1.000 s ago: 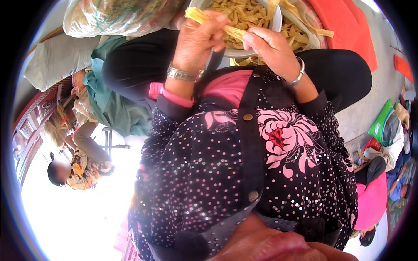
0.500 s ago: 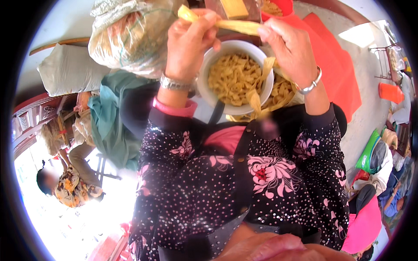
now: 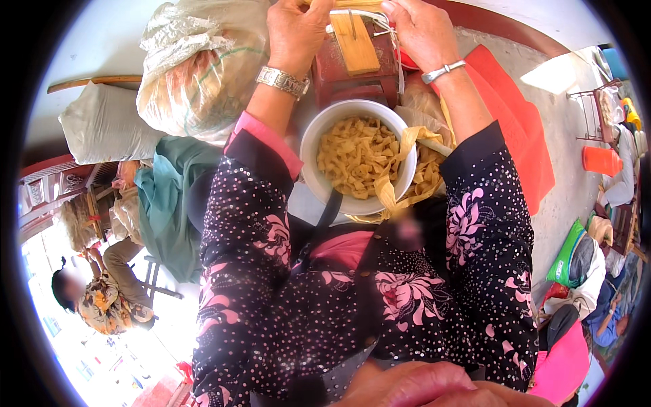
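Observation:
Both my hands are stretched far out at the top edge, over a wooden block (image 3: 357,47) with a thin metal pin standing on it. My left hand (image 3: 298,34) is closed on one end of a flat yellow strip (image 3: 363,5). The other end is pinched by my right hand (image 3: 422,32), with the strip spanning across the block's far end. Some fingertips are cut off by the frame. The block lies on a dark red stand (image 3: 356,83), white cord beside it. Nearer to me, a white bowl (image 3: 308,139) holds many short folded yellow pieces (image 3: 356,159).
Long yellow strips (image 3: 388,193) hang over the bowl's right rim. A stuffed clear plastic sack (image 3: 196,74) stands at left, beside a teal cloth (image 3: 173,210). A red mat (image 3: 512,122) covers floor at right. Another person (image 3: 112,292) sits at far left.
Both hands have moved forward with the strip, from above the bowl to the far end of the wooden block. The block and its stand now show more fully.

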### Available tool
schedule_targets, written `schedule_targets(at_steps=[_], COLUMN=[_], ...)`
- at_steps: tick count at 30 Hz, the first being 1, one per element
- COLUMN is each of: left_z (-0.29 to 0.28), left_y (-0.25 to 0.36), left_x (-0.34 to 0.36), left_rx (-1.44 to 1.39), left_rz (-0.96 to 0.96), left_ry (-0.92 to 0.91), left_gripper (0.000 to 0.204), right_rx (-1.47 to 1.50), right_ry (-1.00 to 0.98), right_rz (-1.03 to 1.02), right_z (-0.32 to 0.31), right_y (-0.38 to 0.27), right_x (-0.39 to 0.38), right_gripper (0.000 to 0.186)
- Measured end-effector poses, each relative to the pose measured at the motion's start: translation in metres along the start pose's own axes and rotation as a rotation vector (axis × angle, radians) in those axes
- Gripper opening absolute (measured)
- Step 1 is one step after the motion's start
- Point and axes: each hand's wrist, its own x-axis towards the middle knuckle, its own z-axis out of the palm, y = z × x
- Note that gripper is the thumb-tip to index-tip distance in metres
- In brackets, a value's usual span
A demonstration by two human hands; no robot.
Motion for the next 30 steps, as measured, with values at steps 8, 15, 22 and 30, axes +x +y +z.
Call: schedule_targets(at_steps=[8,15,22,30], left_z=[-0.003,-0.031,-0.043,-0.041], left_y=[-0.019,-0.027,-0.007,-0.098], left_x=[0.007,-0.021,-0.128,-0.222], left_rx=[0.118,0.271,0.324,0.320], left_rz=[-0.022,-0.173,-0.543,-0.166], left_ry=[0.033,0.037,-0.403,-0.743], left_gripper=[0.017,0.026,0.035,0.042], right_rx=[-0.106,0.227,0.572,0.550], right_ry=[-0.064,-0.024,-0.120,-0.160], right_rz=[-0.015,0.187,0.185,-0.022], right_z=[0.023,0.026,-0.010,-0.009], right_y=[0.015,0.041,-0.022,-0.093], right_x=[-0.003,-0.046,-0.093,-0.172], right_gripper=[0.034,0.023,0.024,0.014])
